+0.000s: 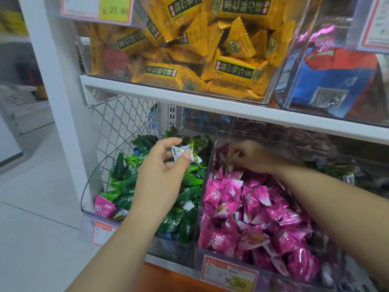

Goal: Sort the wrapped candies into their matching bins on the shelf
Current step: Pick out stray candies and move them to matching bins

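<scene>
Left hand [162, 171] pinches white-green candy [183, 153] directly over the green bin [89, 186], centre frame; right hand [250, 157], in pink bin [207, 165], grip indiscernible

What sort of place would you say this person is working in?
Probably a shop selling loose sweets: clear bins of wrapped candies on a white shelf, with printed price tags on their fronts. The left hand pinches a white-wrapped candy over the green bin; the right hand is in the pink bin.
</scene>
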